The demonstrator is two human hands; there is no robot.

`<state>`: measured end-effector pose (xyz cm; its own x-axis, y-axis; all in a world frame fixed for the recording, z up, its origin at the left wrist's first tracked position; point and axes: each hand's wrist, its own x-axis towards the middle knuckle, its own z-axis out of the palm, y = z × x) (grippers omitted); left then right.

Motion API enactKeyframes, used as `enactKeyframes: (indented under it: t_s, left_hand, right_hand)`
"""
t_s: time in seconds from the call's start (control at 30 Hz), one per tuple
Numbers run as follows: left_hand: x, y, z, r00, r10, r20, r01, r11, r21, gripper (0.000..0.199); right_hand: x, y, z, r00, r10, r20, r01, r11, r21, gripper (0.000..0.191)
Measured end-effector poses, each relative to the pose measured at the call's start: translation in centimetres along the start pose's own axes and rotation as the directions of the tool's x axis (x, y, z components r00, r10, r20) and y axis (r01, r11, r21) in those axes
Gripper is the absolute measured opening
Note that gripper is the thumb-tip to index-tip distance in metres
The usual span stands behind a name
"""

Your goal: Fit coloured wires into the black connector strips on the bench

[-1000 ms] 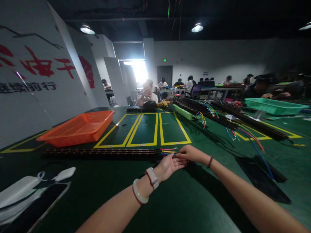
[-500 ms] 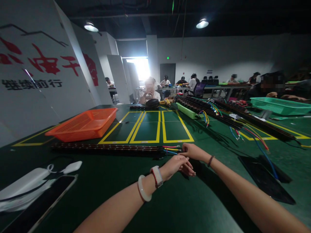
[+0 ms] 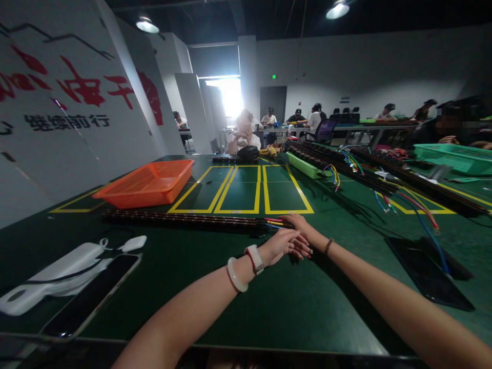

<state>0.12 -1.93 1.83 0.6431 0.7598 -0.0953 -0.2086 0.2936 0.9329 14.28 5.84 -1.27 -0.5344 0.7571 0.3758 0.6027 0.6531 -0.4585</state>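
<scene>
A long dark bundle of strips (image 3: 184,219) lies across the green table, with red, yellow and blue wire ends (image 3: 274,224) at its right end. My right hand (image 3: 302,225) is at those wire ends, its fingers bent over them; what they pinch is hidden. Just in front, my left hand (image 3: 286,246) is palm down, its fingers apart and pointing right, overlapping my right hand. A watch and a pale bangle (image 3: 237,275) are on my left wrist.
An orange basket (image 3: 148,184) stands behind the bundle. Phones (image 3: 92,294) (image 3: 430,274) and a white power bank (image 3: 73,259) lie at the sides. More wired strips (image 3: 346,169), a light green tray (image 3: 305,165) and a green basket (image 3: 449,158) are at right. People sit behind.
The view has tilted down and shifted left. My right hand's fingers have moved onto the coloured wire ends, covering their tips. My left hand stays close beside it.
</scene>
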Motion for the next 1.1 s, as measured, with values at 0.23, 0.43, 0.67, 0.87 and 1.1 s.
enactKeyframes:
  t_s: [0.23, 0.43, 0.67, 0.87, 1.1]
  left_hand:
    - [0.3, 0.1, -0.2, 0.994, -0.078, -0.074, 0.064, 0.982, -0.179, 0.045]
    - [0.7, 0.1, -0.5, 0.987, -0.133, -0.095, 0.108, 0.968, -0.227, 0.061]
    - [1.2, -0.4, -1.0, 0.96, -0.118, -0.253, -0.02, 0.875, -0.483, 0.038]
    - [1.6, -0.5, -0.9, 0.948, -0.097, -0.304, -0.082, 0.846, -0.526, 0.028]
    - [1.5, -0.6, -1.1, 0.952, -0.084, -0.295, -0.09, 0.843, -0.531, 0.031]
  right_hand:
    - [-0.2, -1.1, -0.7, 0.997, -0.015, -0.08, 0.01, 0.999, -0.052, 0.022]
    - [0.1, -3.2, -2.1, 0.989, -0.031, -0.142, 0.011, 0.99, -0.139, 0.015]
    - [-0.3, -4.5, -2.6, 0.971, -0.232, -0.065, 0.169, 0.848, -0.503, 0.022]
    - [-1.0, -5.3, -2.7, 0.929, -0.359, 0.089, 0.326, 0.68, -0.657, 0.024]
    - [-1.0, -5.0, -2.9, 0.916, -0.368, 0.161, 0.382, 0.675, -0.631, 0.021]
